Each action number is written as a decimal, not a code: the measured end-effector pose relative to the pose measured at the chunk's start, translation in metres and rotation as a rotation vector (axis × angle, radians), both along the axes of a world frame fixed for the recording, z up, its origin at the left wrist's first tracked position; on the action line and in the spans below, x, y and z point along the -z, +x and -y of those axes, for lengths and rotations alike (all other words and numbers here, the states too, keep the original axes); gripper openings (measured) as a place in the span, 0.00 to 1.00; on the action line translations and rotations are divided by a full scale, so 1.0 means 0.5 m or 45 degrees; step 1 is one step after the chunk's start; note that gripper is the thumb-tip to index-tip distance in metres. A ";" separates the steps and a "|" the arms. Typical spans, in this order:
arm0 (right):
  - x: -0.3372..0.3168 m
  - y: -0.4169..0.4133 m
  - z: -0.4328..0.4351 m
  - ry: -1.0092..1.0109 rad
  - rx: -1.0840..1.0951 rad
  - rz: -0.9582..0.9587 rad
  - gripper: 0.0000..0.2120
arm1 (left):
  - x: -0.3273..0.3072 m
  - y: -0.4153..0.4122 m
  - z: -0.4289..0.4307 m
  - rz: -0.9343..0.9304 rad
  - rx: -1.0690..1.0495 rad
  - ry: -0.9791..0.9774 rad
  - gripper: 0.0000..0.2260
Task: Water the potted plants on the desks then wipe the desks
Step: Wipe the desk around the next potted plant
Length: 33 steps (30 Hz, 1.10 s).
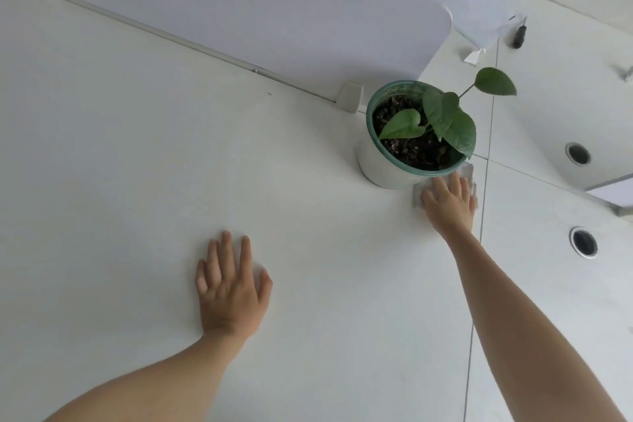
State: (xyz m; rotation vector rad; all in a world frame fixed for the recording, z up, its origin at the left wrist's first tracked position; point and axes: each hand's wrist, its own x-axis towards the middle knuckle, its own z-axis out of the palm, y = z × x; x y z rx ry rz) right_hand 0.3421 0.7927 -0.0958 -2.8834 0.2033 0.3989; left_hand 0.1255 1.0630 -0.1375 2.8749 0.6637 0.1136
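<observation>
Near the desk's far right corner: pot, cloth touching its base. Our right hand presses the cloth flat, fingers straight. Our left hand rests flat and empty mid-desk. Step, we judge: wiping. Next move: work round the pot without nudging it.

no legible txt anywhere
</observation>
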 end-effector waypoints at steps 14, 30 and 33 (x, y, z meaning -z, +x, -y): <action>0.021 -0.142 -0.239 0.061 -0.601 0.126 0.25 | 0.018 -0.001 0.004 0.111 0.005 0.138 0.24; 0.013 0.086 -0.397 0.013 -0.529 -0.053 0.26 | 0.018 -0.002 0.002 0.094 0.001 0.048 0.25; 0.014 0.070 -0.391 0.010 -0.434 -0.040 0.26 | 0.019 -0.002 0.004 0.097 0.005 0.047 0.25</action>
